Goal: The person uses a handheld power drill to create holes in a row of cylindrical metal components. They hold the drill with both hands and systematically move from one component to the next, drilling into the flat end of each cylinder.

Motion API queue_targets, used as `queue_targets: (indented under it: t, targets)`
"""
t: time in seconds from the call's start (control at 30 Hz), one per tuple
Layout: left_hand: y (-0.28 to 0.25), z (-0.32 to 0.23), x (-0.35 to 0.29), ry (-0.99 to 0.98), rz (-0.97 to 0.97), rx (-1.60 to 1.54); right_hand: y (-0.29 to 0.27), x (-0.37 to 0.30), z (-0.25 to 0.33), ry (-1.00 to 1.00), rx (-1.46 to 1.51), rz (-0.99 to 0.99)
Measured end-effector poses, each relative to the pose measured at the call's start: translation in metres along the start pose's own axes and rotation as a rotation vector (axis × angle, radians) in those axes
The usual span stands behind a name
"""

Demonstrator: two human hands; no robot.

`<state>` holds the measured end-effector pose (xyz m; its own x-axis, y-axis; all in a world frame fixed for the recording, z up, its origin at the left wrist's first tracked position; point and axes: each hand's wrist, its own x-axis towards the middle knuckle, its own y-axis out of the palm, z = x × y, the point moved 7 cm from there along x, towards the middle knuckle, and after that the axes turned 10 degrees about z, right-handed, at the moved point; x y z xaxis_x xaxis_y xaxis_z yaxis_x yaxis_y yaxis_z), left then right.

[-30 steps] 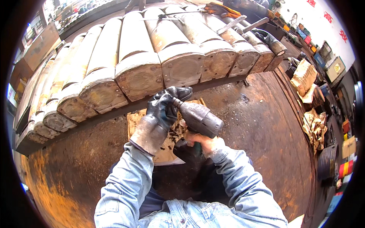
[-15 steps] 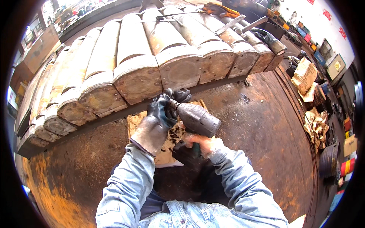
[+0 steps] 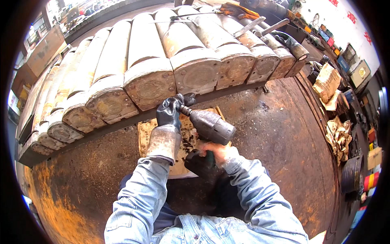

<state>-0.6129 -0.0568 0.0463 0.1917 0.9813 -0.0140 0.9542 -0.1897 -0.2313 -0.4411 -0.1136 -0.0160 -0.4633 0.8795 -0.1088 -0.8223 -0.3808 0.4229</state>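
Note:
My right hand [image 3: 218,153], in a thin clear glove, is wrapped round the handle of a dark cordless impact wrench [image 3: 212,127]. The tool's nose points up and left, with a socket [image 3: 186,110] on its end. My left hand [image 3: 169,111], in a black rubber gauntlet, is closed beside the socket tip, its fingers bent toward the row of steel blocks. What those fingers hold, if anything, is hidden. Just beyond them is the lower edge of a worn block with a rounded top [image 3: 196,72]. Under the wrench lies a stained cardboard sheet [image 3: 147,132] with dark scraps on it.
Several long, round-topped metal pieces stand side by side across the far side. Orange gloves [image 3: 237,10] and metal bars [image 3: 274,27] rest on top. At right are crumpled brown paper [image 3: 338,136], cables and a black coil [image 3: 351,174]. The floor is rusty steel plate [image 3: 93,179].
My left hand has turned more upright, and its fingers have drawn back leftward around the socket tip. The wrench and my right hand have hardly moved. The view has shifted slightly.

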Motion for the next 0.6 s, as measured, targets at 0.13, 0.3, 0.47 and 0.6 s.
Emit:
queue_targets:
  t: [0.13,0.3,0.47,0.6]
  targets:
    - [0.02,0.005,-0.023,-0.36,0.045,-1.054,0.005,0.002,0.006,-0.019,0.081,-0.012]
    - [0.005,-0.001,-0.015,-0.139,0.158,0.985,-0.007,0.004,-0.001,-0.026,-0.002,-0.017]
    - [-0.02,0.07,0.07,0.114,-0.297,-0.725,-0.026,0.011,-0.006,-0.014,-0.064,-0.123]
    - [-0.004,0.066,0.06,0.042,-0.061,-0.13,-0.067,0.023,-0.002,-0.176,-0.158,-0.207]
